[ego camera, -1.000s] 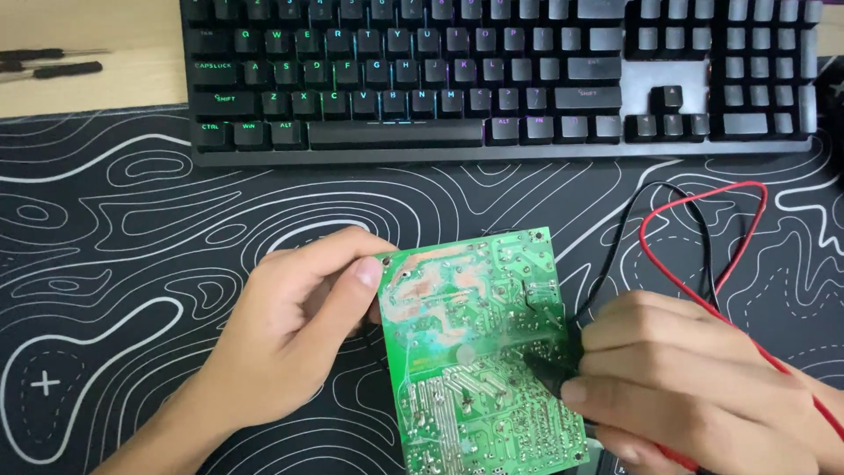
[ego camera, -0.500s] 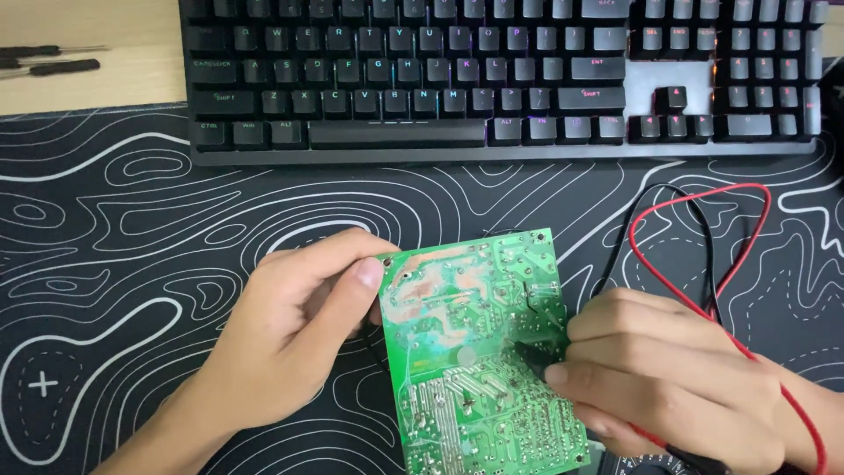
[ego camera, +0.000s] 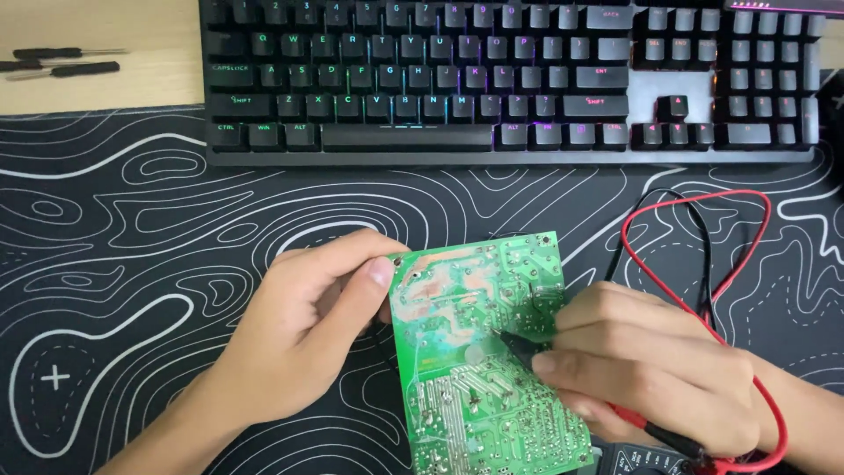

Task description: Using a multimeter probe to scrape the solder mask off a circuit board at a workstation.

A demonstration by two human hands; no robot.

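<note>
A green circuit board lies solder side up on the black desk mat. My left hand grips its left edge, thumb on the top left corner. My right hand is closed on two test probes, a black one whose tip touches the middle of the board and a red one under the fingers. Red and black leads loop up from that hand over the mat. The edge of a dark meter shows at the bottom.
A black keyboard with lit keys spans the far side of the mat. Two small black screwdrivers lie on the wooden desk at the top left.
My right hand has slid slightly left and up over the board, bringing the black probe tip toward the board's middle. My left hand still holds the board's edge.
</note>
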